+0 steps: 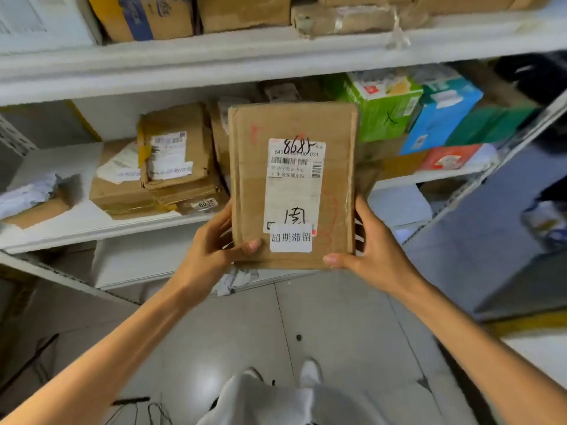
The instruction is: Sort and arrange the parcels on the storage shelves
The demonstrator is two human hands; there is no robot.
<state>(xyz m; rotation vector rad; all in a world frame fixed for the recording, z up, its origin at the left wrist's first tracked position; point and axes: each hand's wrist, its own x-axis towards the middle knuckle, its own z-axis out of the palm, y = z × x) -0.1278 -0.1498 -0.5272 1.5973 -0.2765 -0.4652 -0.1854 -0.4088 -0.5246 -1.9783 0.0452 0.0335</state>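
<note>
Gripping flat cardboard parcel (pixel 293 185) upright before middle shelf (pixel 79 217) with left hand (pixel 211 250) and right hand (pixel 374 253), thumbs on front at near lower corners; probably light, stiff, unslippery, safest taken by both side edges.

Bottom centre of frame: pale grey trousers (pixel 270 403), loose, creased fabric. Just above them, toes of two white shoes (pixel 310 370). Both forearms (pixel 122 348) bare, entering from the lower corners. Left grip (pixel 211 250) and right grip (pixel 369 251) bare too, thumbnails showing, mid-frame.
</note>
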